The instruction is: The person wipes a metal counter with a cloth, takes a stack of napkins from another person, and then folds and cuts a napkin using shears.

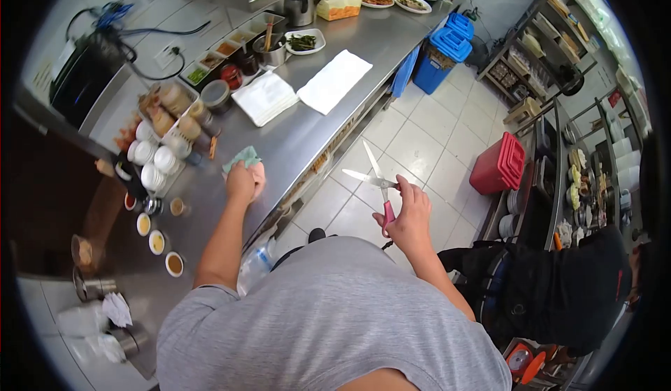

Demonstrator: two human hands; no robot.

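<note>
My left hand [241, 181] is closed on a green and pink cloth [256, 171], which rests on the steel counter [279, 146]. Held out over the floor in my right hand [411, 216] is a pair of scissors [378, 180] with reddish-pink handles. The blades are spread apart and point away from me. Beyond the cloth lie a stack of folded white cloths [264, 98] and a flat white sheet [335, 82]. Several white-lidded bottles [166, 160] stand to the left of my left hand.
Small sauce cups [175, 264] line the counter's left side. Toward the back are a plate of greens [305, 41] and a food package [340, 1]. A blue bin [442, 59] and a red bin [498, 164] stand on the tiled floor. A person in black [559, 286] is close on my right.
</note>
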